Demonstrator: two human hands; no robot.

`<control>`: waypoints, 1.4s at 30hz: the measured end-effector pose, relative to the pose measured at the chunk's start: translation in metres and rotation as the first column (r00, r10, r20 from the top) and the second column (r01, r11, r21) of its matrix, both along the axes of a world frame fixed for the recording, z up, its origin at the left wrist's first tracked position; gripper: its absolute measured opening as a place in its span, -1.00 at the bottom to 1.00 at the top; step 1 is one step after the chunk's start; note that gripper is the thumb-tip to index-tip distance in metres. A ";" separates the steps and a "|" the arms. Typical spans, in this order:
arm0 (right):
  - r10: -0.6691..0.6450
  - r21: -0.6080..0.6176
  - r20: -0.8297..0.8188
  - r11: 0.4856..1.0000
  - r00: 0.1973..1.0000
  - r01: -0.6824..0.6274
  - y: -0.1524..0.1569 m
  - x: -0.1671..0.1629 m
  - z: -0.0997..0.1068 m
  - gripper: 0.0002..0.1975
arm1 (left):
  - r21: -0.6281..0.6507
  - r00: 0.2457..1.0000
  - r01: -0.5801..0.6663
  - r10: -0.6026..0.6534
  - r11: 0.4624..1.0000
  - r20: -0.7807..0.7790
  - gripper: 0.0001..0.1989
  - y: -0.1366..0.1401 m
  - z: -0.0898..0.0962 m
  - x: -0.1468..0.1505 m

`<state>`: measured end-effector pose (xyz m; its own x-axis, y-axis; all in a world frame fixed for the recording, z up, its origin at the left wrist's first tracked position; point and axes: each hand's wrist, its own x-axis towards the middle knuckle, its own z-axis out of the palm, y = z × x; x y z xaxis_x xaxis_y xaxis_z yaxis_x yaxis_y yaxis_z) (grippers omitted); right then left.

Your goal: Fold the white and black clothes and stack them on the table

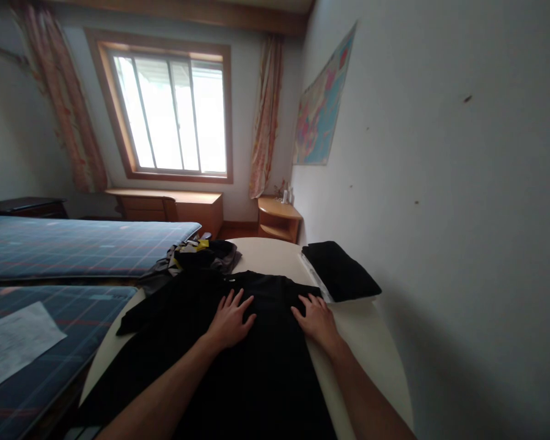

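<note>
A black garment (pixel 270 360), which looks like a shirt with sleeves, lies spread over a round cream table (pixel 366 360). My left hand (pixel 231 319) rests on its upper middle part, fingers spread and palm down. On its right side, by the edge of the cloth, lies my right hand (pixel 317 318), also flat with the fingers apart. Neither hand grips the cloth. Just beyond my right hand sits a folded black cloth (pixel 341 272) on a white flat sheet or wrapper. The garment's lower part runs out of view at the bottom.
A crumpled pile of dark clothes (pixel 206 255) with yellow patches lies at the table's far left. Two plaid mattresses (pixel 87 244) stand along the left, one bearing a paper sheet (pixel 21 342). The white wall (pixel 467 256) closes off the right. A wooden desk (pixel 197 205) stands under the window.
</note>
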<state>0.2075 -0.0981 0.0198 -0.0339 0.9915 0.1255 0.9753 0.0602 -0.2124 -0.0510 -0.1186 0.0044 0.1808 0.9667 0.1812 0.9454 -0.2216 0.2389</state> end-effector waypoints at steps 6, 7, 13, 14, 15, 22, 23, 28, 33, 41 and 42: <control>-0.071 0.037 0.047 0.997 0.996 0.069 -0.006 0.008 0.015 -0.57 | -0.051 0.999 0.030 -0.031 0.998 -0.009 -0.38 -0.002 0.002 0.007; -0.090 0.037 0.051 0.995 0.995 0.088 -0.007 0.009 0.017 -0.58 | -0.051 0.999 0.038 -0.038 0.998 -0.007 -0.38 -0.002 0.003 0.007; -0.166 0.038 0.076 0.986 0.983 0.164 -0.011 0.021 0.018 -0.61 | -0.046 0.995 0.103 -0.103 0.994 -0.007 -0.38 -0.004 0.007 0.006; -0.171 0.039 0.088 0.985 0.981 0.168 -0.012 0.023 0.018 -0.63 | -0.057 0.994 0.110 -0.110 0.992 -0.010 -0.37 -0.005 0.008 0.006; -0.172 0.046 0.093 0.985 0.981 0.169 -0.013 0.025 0.017 -0.65 | -0.067 0.993 0.117 -0.118 0.991 -0.013 -0.36 -0.005 0.008 0.006; -0.117 0.092 -0.066 0.988 0.991 0.123 -0.008 0.025 0.011 -0.81 | -0.083 0.983 0.182 -0.183 0.980 -0.004 -0.36 -0.007 0.005 0.003; -0.122 0.091 -0.128 0.987 0.984 0.134 -0.006 0.025 0.010 -0.80 | -0.076 0.980 0.196 -0.197 0.978 -0.003 -0.37 -0.007 0.005 0.002; -0.075 0.232 -0.519 0.947 0.852 0.224 0.010 0.032 0.004 -0.64 | -0.058 0.956 0.294 -0.295 0.954 0.000 -0.39 -0.007 0.008 0.003; 0.104 0.393 -0.728 0.874 0.678 0.287 0.020 0.041 0.001 -0.47 | -0.068 0.960 0.279 -0.280 0.958 0.004 -0.35 -0.005 0.005 0.006; 0.304 0.466 -0.774 0.867 0.556 0.176 0.005 0.016 0.017 -0.42 | -0.049 0.957 0.288 -0.287 0.956 0.032 -0.34 -0.003 0.002 0.009; 0.357 0.462 -0.788 0.882 0.502 0.097 0.000 0.011 0.020 -0.39 | -0.035 0.958 0.286 -0.285 0.958 0.044 -0.35 -0.002 0.002 0.009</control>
